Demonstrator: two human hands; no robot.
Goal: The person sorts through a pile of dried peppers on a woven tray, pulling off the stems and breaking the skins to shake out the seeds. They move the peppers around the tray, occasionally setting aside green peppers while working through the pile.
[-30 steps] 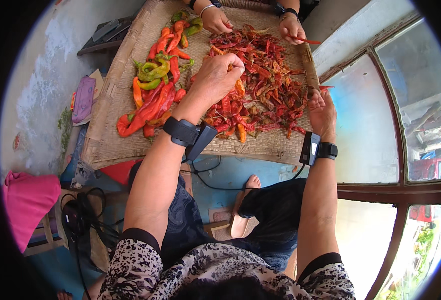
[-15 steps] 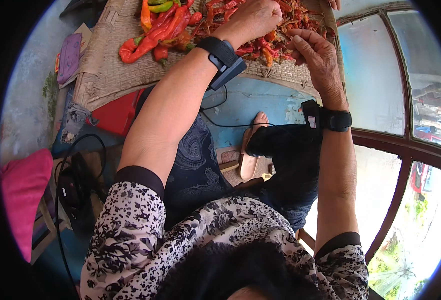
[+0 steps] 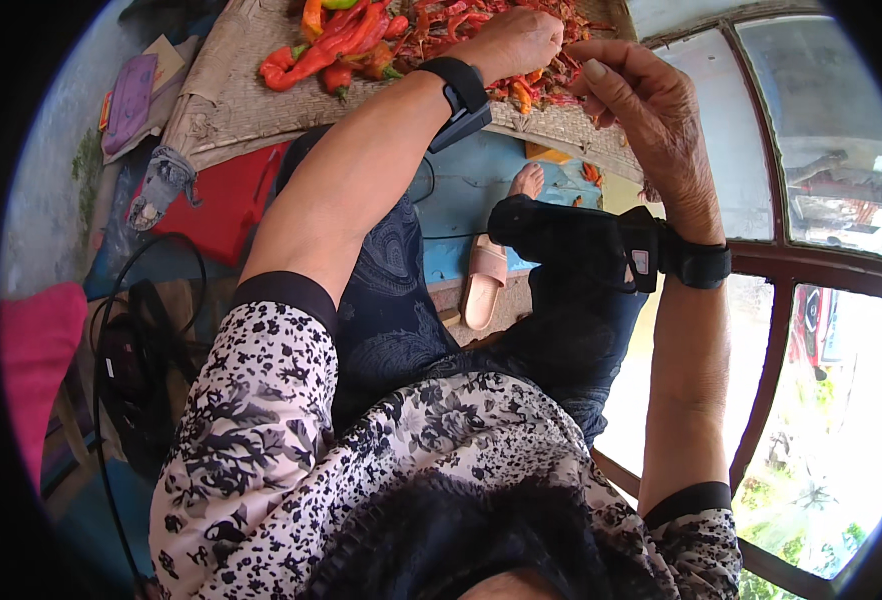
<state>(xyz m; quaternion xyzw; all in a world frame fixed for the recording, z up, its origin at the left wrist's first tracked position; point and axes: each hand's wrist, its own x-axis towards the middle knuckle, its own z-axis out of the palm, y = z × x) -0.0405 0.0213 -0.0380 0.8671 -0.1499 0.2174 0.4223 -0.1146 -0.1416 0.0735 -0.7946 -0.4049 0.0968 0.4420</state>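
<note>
At the top, my left hand (image 3: 523,45) is closed, knuckles up, over a pile of dried red chillies (image 3: 449,22). Its fingertips are mostly hidden, and anything in them cannot be made out. Close to its right, my right hand (image 3: 656,100) has its thumb and curled fingers drawn together near the pile's right side. Whatever they pinch is too small to name. Left of the pile lie plump fresh chillies (image 3: 346,45), mostly red, with some orange and green. All of them rest on a woven mat-like surface (image 3: 226,105). Each wrist wears a black strapped device.
A red flat-sided object (image 3: 223,200) sits under the woven surface's near left edge. Below are a bare foot (image 3: 528,180) and a loose sandal (image 3: 485,283). A purple pouch (image 3: 131,100) lies far left, a pink cloth (image 3: 41,360) nearer. Framed window panes (image 3: 846,110) stand at right.
The view has shifted, so the chillies sit higher in it. My right hand has drawn slightly away from my left. The foot has slid forward out of its sandal.
</note>
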